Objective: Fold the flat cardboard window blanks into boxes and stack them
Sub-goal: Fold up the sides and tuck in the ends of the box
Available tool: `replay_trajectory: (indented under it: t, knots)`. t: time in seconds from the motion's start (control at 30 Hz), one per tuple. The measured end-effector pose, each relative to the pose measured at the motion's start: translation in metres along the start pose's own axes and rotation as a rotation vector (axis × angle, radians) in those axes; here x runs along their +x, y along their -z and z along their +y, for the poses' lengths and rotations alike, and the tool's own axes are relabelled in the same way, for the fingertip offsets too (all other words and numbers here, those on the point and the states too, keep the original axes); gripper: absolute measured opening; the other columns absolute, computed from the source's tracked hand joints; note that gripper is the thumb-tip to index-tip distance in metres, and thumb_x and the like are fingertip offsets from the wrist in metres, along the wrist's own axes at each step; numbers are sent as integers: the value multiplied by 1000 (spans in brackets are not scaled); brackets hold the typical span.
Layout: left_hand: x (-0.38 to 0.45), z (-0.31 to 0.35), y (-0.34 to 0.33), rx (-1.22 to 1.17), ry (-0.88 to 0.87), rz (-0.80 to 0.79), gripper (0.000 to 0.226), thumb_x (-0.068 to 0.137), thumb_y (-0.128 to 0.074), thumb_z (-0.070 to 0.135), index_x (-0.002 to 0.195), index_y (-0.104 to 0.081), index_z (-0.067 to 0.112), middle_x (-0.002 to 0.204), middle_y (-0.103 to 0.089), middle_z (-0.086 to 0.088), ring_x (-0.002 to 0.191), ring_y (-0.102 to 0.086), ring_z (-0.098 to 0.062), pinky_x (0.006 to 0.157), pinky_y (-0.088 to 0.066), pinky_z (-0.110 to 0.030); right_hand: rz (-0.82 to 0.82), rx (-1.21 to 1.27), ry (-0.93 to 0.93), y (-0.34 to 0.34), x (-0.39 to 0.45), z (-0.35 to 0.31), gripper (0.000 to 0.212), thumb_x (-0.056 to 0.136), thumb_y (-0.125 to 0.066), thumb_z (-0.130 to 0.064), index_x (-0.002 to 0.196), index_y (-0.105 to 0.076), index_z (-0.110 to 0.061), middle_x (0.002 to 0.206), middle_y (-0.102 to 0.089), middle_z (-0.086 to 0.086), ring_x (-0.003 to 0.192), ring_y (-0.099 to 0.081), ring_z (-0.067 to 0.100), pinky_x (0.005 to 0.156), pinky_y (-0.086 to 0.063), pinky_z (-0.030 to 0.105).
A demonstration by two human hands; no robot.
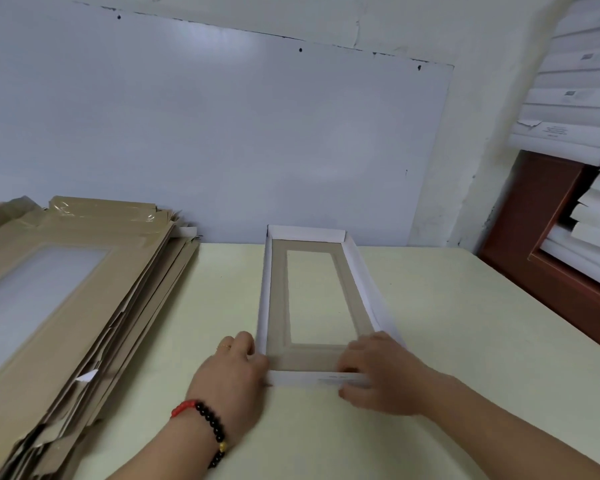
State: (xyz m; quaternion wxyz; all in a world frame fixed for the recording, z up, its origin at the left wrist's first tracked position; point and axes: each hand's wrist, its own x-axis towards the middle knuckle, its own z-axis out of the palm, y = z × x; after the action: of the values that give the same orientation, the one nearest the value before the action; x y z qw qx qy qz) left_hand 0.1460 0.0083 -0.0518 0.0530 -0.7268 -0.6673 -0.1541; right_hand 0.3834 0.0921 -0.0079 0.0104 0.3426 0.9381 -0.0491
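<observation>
A long, shallow cardboard window box lies on the pale table, its white walls raised around a brown floor with a clear rectangular window. My left hand grips the near left corner, thumb against the near wall. My right hand holds the near right corner, fingers curled over the near white wall into the box. A tall stack of flat brown window blanks sits on the table to the left.
A whiteboard leans against the wall behind the table. At the right stands a brown cabinet with piles of folded white boxes on and inside it. The table's right edge runs diagonally.
</observation>
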Motion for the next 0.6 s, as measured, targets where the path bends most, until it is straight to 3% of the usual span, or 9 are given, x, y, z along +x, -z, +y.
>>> replay_trajectory:
  t: [0.07,0.13,0.27,0.37,0.43,0.47,0.53,0.6]
  knots:
    - [6,-17,3,96,98,-17,26,80,-46,15,99,-60,24,113,-42,0,103,-43,-23,70,-43,-28,112,-193,25,-2,-19,17,18,80,-58,-44,83,-63,-27,77,-55,-10,83,-55,12,88,-42,28]
    - [10,-31,6,159,152,-76,40,79,-37,12,111,-57,27,123,-36,1,113,-36,-23,82,-42,-29,224,-249,22,-6,-31,22,17,72,-72,-40,68,-62,-27,69,-56,-13,76,-60,11,81,-48,27]
    - [21,-25,7,227,126,-122,47,78,-35,8,114,-57,28,131,-32,0,122,-29,-26,95,-34,-30,340,-215,55,-20,-28,1,29,59,-84,-40,58,-58,-26,62,-56,-13,70,-61,10,80,-33,25]
    - [31,-19,4,261,144,-120,44,83,-35,10,118,-55,25,135,-32,0,125,-28,-27,106,-27,-32,386,-211,45,-34,-17,-27,32,53,-84,-43,52,-58,-24,56,-54,-14,64,-59,9,79,-32,24]
    - [32,-14,2,243,96,-105,44,84,-35,11,120,-54,26,136,-34,0,129,-28,-28,114,-17,-40,408,-197,23,-42,-8,-46,32,50,-82,-48,52,-62,-24,54,-55,-14,62,-58,8,78,-32,24]
    - [30,-8,1,194,29,-88,43,81,-39,10,116,-57,27,133,-39,0,128,-32,-30,113,-18,-48,403,-191,4,-47,-2,-55,32,49,-81,-52,53,-65,-25,53,-57,-14,60,-58,7,76,-32,24]
    - [22,5,-4,55,-117,-51,36,60,-51,8,89,-65,24,105,-59,0,105,-56,-34,96,-39,-60,364,-202,-35,-47,8,-72,34,52,-72,-61,57,-68,-28,54,-59,-14,61,-58,5,73,-30,24]
    - [11,14,-9,-18,-195,-12,26,42,-53,13,65,-60,25,74,-56,6,80,-62,-24,80,-49,-59,305,-123,-27,-44,14,-76,36,64,-64,-63,63,-60,-27,63,-60,-12,70,-56,7,77,-29,24]
